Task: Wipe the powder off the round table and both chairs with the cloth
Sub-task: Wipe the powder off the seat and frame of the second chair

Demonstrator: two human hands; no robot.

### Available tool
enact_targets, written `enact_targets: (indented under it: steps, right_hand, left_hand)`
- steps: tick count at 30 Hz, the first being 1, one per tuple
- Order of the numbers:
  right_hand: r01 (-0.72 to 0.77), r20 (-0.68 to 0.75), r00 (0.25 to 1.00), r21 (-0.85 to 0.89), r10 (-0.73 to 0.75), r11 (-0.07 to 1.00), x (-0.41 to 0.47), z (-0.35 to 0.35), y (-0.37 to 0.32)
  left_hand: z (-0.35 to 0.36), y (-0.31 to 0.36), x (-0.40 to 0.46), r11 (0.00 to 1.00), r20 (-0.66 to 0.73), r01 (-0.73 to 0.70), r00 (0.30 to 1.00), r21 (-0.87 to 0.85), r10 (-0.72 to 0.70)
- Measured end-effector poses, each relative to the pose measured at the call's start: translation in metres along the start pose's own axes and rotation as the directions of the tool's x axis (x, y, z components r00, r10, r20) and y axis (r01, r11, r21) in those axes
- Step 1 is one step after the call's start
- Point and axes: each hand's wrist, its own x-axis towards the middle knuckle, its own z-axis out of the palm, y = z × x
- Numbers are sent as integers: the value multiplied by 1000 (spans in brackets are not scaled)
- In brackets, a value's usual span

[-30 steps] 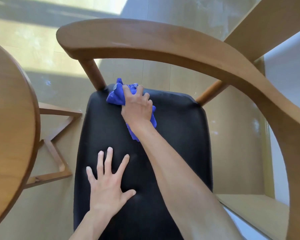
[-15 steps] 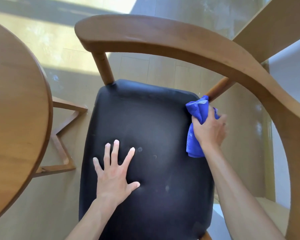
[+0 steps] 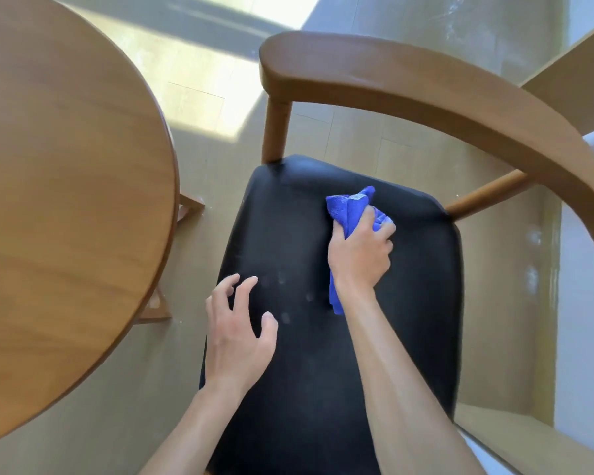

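The right hand (image 3: 359, 258) grips a bunched blue cloth (image 3: 350, 209) against the chair (image 3: 426, 286) seat's far side; the left hand (image 3: 235, 337) hovers, fingers loosely curled, holding nothing, near the round bench (image 3: 66, 186).

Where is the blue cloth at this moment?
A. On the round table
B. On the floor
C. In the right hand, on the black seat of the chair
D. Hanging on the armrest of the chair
C: the right hand grips the blue cloth and holds it against the black seat.
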Motion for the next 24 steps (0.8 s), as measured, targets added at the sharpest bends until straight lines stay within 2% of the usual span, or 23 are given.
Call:
enact_targets:
  steps: [5,11,14,16,19,24]
  right_hand:
    - [143,71,988,-50,-140,988,-52,28,-67]
    - [213,170,965,-77,-198,974,-84,32,-86]
    - [454,253,879,-177,-405,873,-119,31,-93]
    - [550,331,814,-180,-477,815,-127,26,-91]
    - [552,322,818,-205,-477,808,-118,16,-74]
    - [568,219,820,-202,-529,798,-101,10,-24]
  left_hand:
    - [-19,-20,2,978,-3,153,988,-143,-155]
    - [-28,-28,2,927,11,327,944,-185,-331]
    - [-28,-25,0,913,23,356,933,-198,-359]
    - [-30,-23,-3,918,27,351,936,-187,-352]
    - [-33,-21,-5,923,3,356,933,-145,-359]
    - [-27,-4,-7,939,-7,330,943,-100,-332]
